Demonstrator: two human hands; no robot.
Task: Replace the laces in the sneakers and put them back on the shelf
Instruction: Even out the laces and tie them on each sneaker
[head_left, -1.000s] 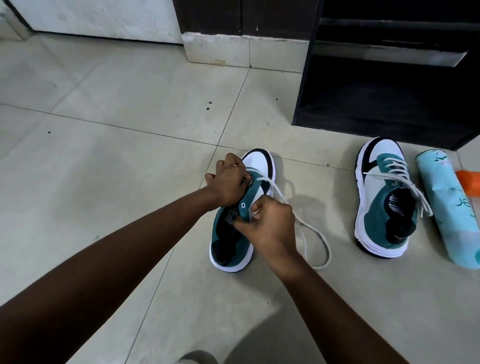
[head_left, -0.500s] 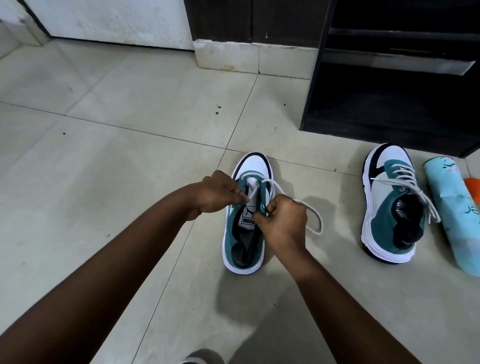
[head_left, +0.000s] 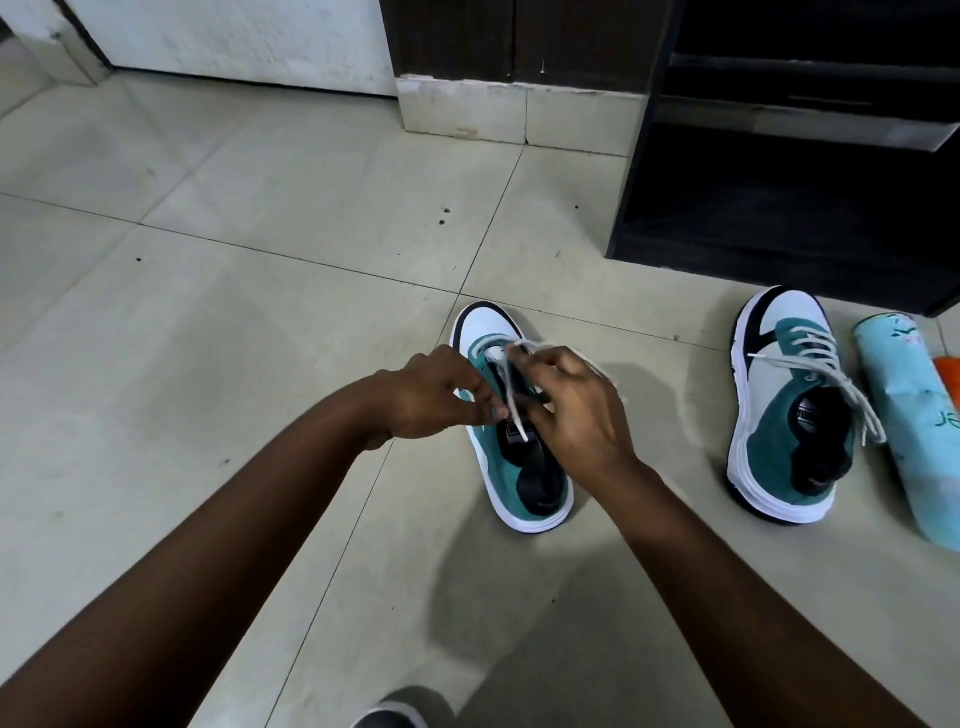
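both hands (head_left: 431, 395) pinching white lace (head_left: 511, 400), teal sneaker (head_left: 511, 467), tiled floor (head_left: 208, 312)

home entryway | tiled floor (head_left: 260, 322) | dark shoe shelf (head_left: 779, 218) | sneakers on floor

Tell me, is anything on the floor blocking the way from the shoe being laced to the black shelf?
Nothing visible blocks it. The sneaker being laced sits on bare tile, and the floor up to the shelf shows only tile. The second sneaker and the blue roll lie off to the right, beside that path.
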